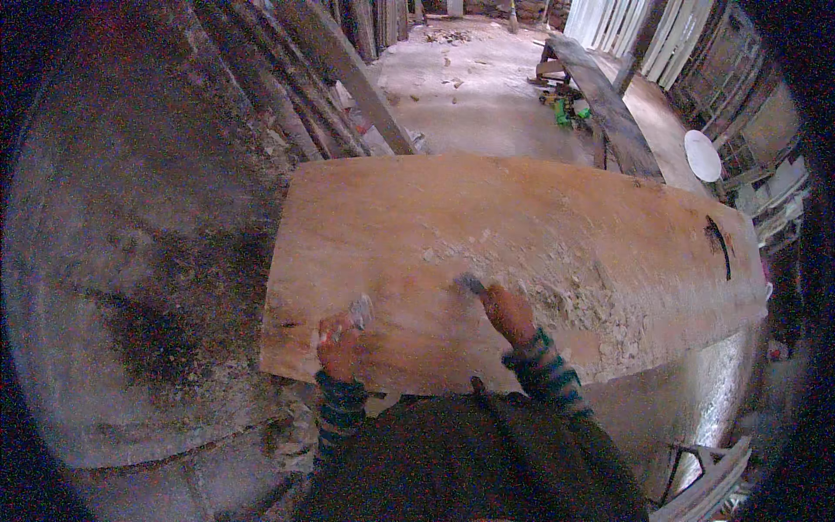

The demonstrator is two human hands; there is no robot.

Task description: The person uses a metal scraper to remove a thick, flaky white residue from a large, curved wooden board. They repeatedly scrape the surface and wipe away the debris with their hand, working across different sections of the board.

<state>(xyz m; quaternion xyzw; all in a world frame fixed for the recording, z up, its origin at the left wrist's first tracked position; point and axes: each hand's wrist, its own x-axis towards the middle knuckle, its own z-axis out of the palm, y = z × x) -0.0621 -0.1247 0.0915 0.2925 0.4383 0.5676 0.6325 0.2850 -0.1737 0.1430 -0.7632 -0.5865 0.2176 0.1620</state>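
A large brown wooden board point(391, 209) lies flat in front of me. My right hand point(509, 313) is closed round a small scraper-like tool, and its dark grey end point(470, 284) meets the board near the middle. Motion blur hides the tool's exact shape. Near the board's left front corner, my left hand point(337, 346) is closed on a pale greyish piece point(361, 311) that sticks out past the fingers; its kind is unclear. Pale flakes and shavings point(583, 300) are scattered over the board to the right of my right hand.
A dark curved strip point(720, 248) lies at the board's right end. Long planks point(322, 70) lean at the far left. Beyond the board are a narrow wooden bench point(609, 109), a green object point(561, 111) beneath it and a white round disc point(703, 156).
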